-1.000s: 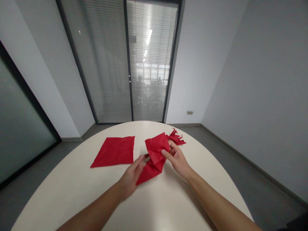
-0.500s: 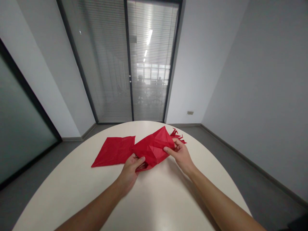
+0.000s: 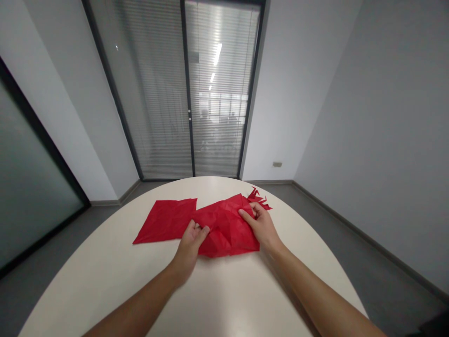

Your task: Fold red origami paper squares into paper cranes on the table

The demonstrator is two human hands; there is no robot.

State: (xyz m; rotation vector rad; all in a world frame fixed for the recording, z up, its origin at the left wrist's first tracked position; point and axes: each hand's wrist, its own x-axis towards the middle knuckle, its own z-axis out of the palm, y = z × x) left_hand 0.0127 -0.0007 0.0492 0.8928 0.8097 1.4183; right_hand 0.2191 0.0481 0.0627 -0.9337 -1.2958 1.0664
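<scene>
Between my hands is a creased sheet of red paper [image 3: 228, 229], spread wide with its lower edge hanging near the tabletop. My left hand [image 3: 191, 241] pinches its left side, thumb on top. At the right side, my right hand [image 3: 261, 222] grips the sheet between thumb and fingers. A flat stack of red paper [image 3: 166, 219] lies to the left, partly behind my left hand; how many sheets it holds I cannot tell. Just beyond my right hand sit several small folded red paper cranes [image 3: 258, 196], partly hidden.
Everything rests on a round white table [image 3: 105, 276] whose curved edge runs around both sides. Past the far edge stand a glass partition with blinds [image 3: 220, 117] and a grey wall [image 3: 382, 131]. A wall socket [image 3: 277, 164] sits low on the back wall.
The red sheet in my hands has unfolded: its near part has dropped down and spread out, and its peak at the top is lower. Both hands keep nearly the same place.
</scene>
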